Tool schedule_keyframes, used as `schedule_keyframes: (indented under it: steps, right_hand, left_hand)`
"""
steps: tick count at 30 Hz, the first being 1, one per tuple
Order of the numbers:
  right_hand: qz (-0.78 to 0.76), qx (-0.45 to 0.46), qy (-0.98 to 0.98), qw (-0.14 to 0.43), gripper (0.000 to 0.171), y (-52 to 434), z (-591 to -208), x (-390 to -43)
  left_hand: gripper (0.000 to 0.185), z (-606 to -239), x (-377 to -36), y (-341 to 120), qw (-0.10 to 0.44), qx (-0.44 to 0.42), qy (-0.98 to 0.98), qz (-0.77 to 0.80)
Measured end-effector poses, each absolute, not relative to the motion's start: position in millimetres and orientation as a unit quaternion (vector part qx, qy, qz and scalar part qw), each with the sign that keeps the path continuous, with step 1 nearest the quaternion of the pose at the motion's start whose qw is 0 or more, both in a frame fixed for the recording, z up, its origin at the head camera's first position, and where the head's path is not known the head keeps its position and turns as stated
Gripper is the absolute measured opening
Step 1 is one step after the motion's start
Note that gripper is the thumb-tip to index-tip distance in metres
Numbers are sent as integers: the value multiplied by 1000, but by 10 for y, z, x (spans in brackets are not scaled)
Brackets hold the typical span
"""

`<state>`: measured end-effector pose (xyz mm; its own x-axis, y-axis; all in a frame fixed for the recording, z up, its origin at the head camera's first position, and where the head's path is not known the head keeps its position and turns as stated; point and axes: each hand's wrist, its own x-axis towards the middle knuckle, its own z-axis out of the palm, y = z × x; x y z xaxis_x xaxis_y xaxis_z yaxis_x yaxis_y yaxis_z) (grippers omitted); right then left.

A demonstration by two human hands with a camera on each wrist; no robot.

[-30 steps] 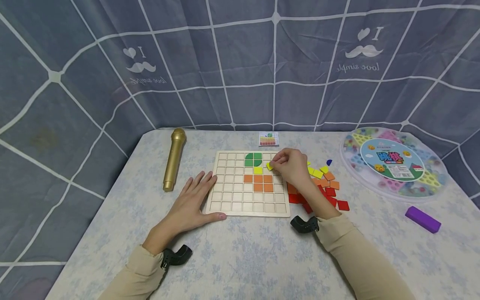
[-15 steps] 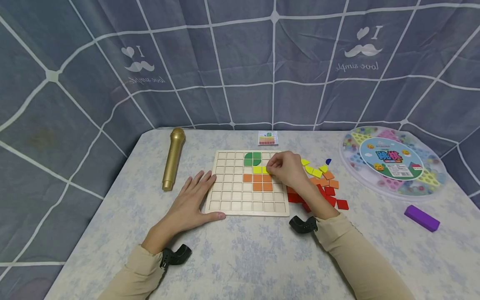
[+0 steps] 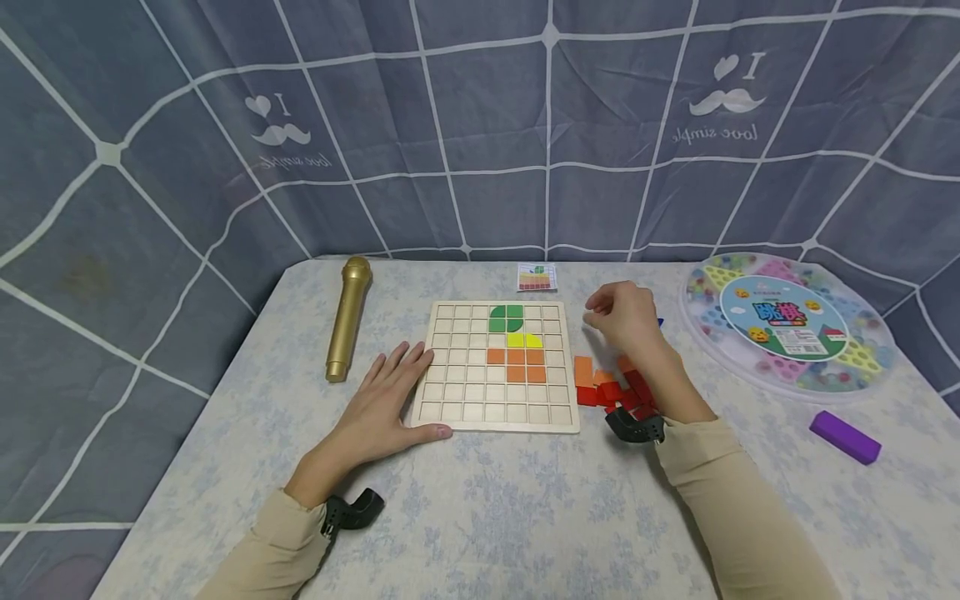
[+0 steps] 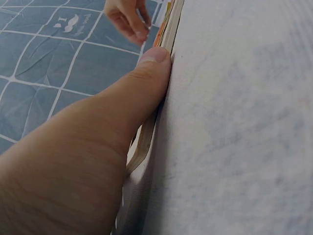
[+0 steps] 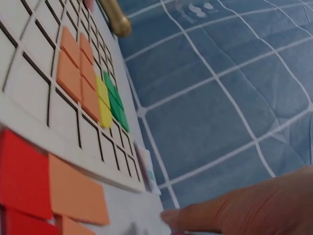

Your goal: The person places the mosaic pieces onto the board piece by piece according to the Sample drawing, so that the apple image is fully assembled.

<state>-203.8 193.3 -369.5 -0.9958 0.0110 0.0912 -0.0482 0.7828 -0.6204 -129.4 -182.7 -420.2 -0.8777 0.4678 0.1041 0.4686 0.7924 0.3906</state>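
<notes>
Your table (image 3: 480, 517) wears a pale floral cloth, and behind it hangs a grey-blue curtain (image 3: 480, 125) printed "I love simple" with moustaches, the words mirrored. At your right sits a round clear game box (image 3: 787, 327) whose label carries characters too small to read. In front of you lies the wooden grid board (image 3: 497, 367), holding green, yellow and orange tiles in its upper middle cells. Your left hand (image 3: 384, 400) rests flat with fingers spread and straight, thumb against the board's near edge, gripping nothing. Your right hand (image 3: 626, 321) hovers above the loose tiles (image 3: 607, 385) just right of the board, fingers loosely curled; whether it pinches a piece you cannot tell. A gold microphone (image 3: 348, 318) lies left of the board, a purple block (image 3: 844, 437) far right, a small pattern card (image 3: 537, 277) beyond the board.
</notes>
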Motion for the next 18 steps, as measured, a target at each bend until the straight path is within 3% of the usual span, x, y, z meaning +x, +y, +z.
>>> schedule_keyframes:
  steps: [7, 18]
  right_hand:
    - [288, -36, -957, -15, 19, 2075, -3699, -2044]
    - [339, -30, -940, 15, 16, 2143, -3822, -2081]
  left_hand:
    - [116, -4216, -1293, -1828, 2, -248, -947, -207]
    - [116, -4220, -1295, -1831, 6, -250, -945, -209]
